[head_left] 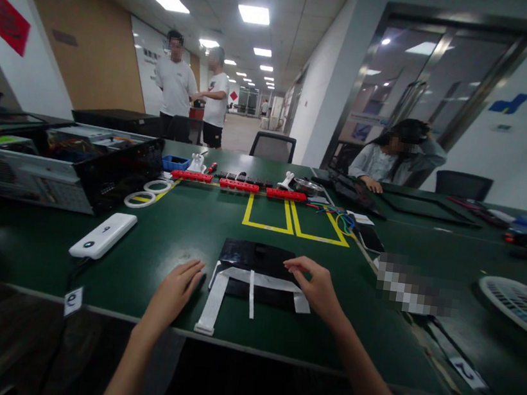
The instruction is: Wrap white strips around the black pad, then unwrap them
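Note:
A flat black panel (256, 256) lies on the green table in front of me. A grey-white flat ribbon cable (214, 301) runs across it and down toward the table edge, ending in a wide connector. A narrow pale strip (251, 294) crosses the cable near its middle. My left hand (178, 290) is just left of the panel, fingers extended and holding nothing visible. Over the panel's right side is my right hand (314, 286), its fingers loosely bent and apart; whether it touches the cable's right end I cannot tell.
An opened computer case (116, 171) stands at the left, with white rings (139, 199) beside it. A white power bank (104, 235) lies nearer. Red blocks (238, 186) line the back, behind yellow tape outlines (266, 228). A phone (369, 238) and a white basket (497, 299) are right.

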Tool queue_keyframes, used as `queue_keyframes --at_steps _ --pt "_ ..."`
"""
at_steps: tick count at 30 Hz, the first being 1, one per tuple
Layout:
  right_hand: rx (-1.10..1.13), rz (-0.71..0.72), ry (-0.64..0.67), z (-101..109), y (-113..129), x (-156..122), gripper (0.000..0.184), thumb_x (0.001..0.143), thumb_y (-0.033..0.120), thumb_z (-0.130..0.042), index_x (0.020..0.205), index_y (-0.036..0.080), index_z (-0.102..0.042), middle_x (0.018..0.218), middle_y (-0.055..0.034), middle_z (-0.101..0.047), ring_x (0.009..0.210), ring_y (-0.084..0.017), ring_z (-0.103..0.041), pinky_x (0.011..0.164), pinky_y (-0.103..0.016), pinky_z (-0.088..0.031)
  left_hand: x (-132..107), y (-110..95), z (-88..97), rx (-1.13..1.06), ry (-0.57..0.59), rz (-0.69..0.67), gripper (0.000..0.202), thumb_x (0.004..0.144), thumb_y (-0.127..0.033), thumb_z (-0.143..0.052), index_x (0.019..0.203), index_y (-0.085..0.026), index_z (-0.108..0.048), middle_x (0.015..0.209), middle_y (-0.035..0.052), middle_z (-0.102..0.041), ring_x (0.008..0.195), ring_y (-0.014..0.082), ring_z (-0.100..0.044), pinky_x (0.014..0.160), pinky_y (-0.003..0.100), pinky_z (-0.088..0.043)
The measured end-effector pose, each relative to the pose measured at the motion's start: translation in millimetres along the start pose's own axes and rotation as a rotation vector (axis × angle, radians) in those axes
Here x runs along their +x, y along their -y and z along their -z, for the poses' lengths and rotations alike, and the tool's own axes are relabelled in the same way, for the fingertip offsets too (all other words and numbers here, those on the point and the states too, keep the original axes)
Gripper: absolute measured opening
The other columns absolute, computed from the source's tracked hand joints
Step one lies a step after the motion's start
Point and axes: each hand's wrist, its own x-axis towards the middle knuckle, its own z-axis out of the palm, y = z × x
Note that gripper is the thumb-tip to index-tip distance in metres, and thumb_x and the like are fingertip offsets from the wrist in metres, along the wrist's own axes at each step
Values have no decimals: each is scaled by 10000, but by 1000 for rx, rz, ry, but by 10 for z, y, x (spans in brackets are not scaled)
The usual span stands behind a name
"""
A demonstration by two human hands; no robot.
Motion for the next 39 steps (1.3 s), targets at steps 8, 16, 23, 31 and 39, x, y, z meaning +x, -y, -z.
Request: queue_keyframes --at_steps 8,16,23,31,39 --pt "-224 120 386 -340 168 212 395 870 318 -488 1250 219 -532 1312 -112 -502 1229 -252 -417 1024 -464 -309 -104 125 -76 88 49 2 333 923 -313 -399 1153 -208 -615 1244 73 -611 1231 218 -487 1061 448 -317" --pt "-390 194 647 -755 180 298 546 903 527 -359 1415 344 -301 1525 -65 -172 1384 -345 -49 1021 -671 15 -101 131 -65 87 50 -5 334 923 -326 -405 1166 -219 -607 1254 65 -605 1238 213 -479 1067 443 -310" --pt "-316 165 724 -410 -55 317 530 899 494 -406 1403 379 -293 1527 -25 -149 1387 -323 -45 1011 -668 70 -105 83 -27 103 52 -1 340 926 -334 -402 1157 -203 -613 1245 74 -610 1229 212 -489 1070 434 -309" --pt "-258 -19 745 331 -647 224 518 861 379 -502 1363 394 -374 1521 7 -161 1390 -308 -6 983 -671 123 -112 111 -45 113 48 0 347 923 -335 -407 1167 -198 -611 1254 73 -603 1224 213 -494 1074 424 -311" --pt "-285 -186 767 909 -1006 189 557 811 534 -484 1330 336 -454 1525 -30 -131 1381 -337 37 974 -697 77 -101 124 -57 132 48 -12 338 917 -333 -416 1159 -205 -615 1245 71 -610 1223 220 -496 1064 445 -324"
